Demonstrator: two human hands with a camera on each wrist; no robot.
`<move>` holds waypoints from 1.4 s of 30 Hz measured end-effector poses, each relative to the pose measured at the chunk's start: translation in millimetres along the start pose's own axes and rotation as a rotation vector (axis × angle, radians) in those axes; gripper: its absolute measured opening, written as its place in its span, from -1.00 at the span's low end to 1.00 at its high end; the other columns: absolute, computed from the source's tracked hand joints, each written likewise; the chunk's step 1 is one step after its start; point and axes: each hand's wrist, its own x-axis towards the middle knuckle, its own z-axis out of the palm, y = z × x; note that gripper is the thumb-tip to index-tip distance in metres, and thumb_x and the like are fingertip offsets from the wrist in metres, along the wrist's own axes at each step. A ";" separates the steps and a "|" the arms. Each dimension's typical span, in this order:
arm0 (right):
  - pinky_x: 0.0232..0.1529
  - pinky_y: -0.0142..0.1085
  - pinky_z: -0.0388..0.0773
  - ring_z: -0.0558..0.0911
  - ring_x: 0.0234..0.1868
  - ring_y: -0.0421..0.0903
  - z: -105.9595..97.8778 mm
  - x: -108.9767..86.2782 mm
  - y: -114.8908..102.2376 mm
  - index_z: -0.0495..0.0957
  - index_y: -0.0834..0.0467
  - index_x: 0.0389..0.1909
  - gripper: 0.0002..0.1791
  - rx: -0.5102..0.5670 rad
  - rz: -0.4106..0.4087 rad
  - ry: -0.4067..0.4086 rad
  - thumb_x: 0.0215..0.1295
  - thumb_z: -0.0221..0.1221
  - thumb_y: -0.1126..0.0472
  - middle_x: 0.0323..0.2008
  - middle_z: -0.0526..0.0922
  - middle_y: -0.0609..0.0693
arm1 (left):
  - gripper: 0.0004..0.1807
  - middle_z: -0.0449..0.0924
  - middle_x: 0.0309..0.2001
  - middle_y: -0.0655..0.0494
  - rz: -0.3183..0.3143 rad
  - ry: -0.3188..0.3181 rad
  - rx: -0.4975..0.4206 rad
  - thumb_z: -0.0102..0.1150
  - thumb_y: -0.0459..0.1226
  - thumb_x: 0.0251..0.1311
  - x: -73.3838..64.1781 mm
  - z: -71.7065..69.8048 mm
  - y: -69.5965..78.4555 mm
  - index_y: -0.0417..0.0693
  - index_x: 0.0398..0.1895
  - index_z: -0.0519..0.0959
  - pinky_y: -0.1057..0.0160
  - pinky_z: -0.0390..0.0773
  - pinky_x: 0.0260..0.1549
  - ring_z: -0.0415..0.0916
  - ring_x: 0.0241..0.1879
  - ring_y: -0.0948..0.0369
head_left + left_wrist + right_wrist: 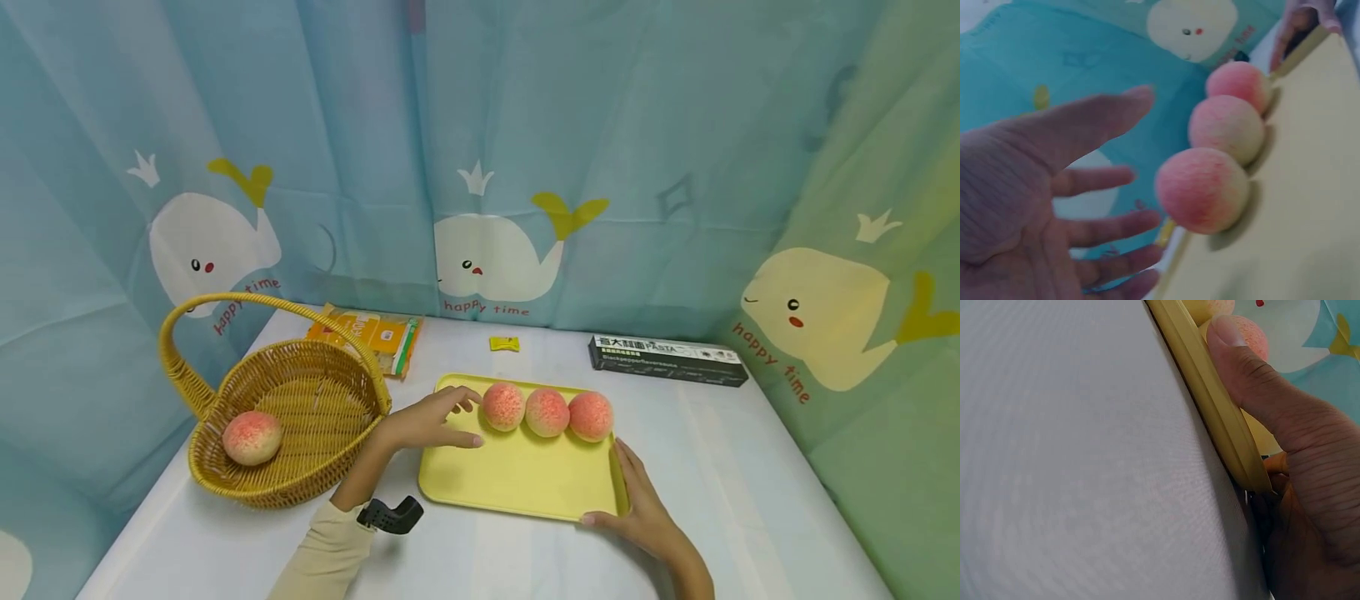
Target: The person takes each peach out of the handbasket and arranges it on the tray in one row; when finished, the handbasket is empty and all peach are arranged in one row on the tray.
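Three pink-and-cream peaches sit in a row along the far side of a yellow tray [517,483]: a left one [503,407], a middle one [547,413] and a right one [591,417]. My left hand [431,421] hovers over the tray's left end, beside the left peach [1202,190]. Its fingers and thumb are spread, and the palm holds nothing in the left wrist view. At the tray's right end, my right hand [641,508] grips the rim [1216,406]. The thumb [1241,362] lies over the rim; the other fingers are partly hidden beyond it.
Left of the tray stands a wicker basket [322,417] with a tall handle and one peach [252,437] inside. Behind lie an orange food packet [375,337], a small yellow packet [504,343] and a black-and-white pasta box [667,360]. A whale-print curtain [360,167] surrounds the table.
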 end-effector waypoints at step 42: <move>0.24 0.45 0.01 -0.05 0.42 0.53 -0.3 1.4 1.2 -0.18 0.34 0.52 0.39 -0.013 0.003 -0.002 -0.20 0.56 0.08 0.47 -0.14 0.44 | -0.40 0.43 0.21 -0.26 -0.120 0.183 0.136 0.30 -0.17 0.22 -155.8 -129.1 -58.9 -0.23 0.25 0.36 -0.19 0.44 0.13 0.39 0.20 -0.24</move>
